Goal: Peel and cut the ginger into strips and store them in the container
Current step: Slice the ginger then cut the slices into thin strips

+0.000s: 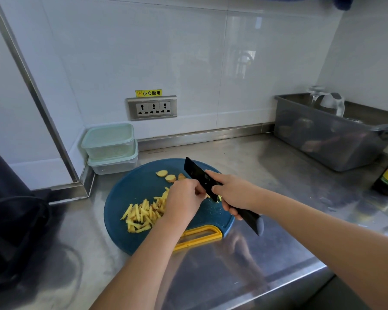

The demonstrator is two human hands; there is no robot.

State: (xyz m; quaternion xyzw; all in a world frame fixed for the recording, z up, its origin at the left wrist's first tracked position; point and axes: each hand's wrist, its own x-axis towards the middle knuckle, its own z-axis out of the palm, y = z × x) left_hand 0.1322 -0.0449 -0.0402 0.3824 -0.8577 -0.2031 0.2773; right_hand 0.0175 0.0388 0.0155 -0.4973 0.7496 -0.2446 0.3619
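Stainless worktop (pixel 267 164), white tiled wall (pixel 166 52) behind. Two lidded containers (pixel 109 142) are stacked in the back-left corner, with a grey bin (pixel 323 135) at back right. Blue cutting board (pixel 130 191) lies just before the containers. Ginger strips (pixel 141 214) are piled on its near-left part, mostly running near-left to far-right; ginger slices (pixel 166 175) are at its far edge. Right hand (pixel 233 193) grips the knife (pixel 199 176), whose long axis points far-left. Left hand (pixel 184 199) has its fingers curled beside the blade; what they hold, cannot tell.
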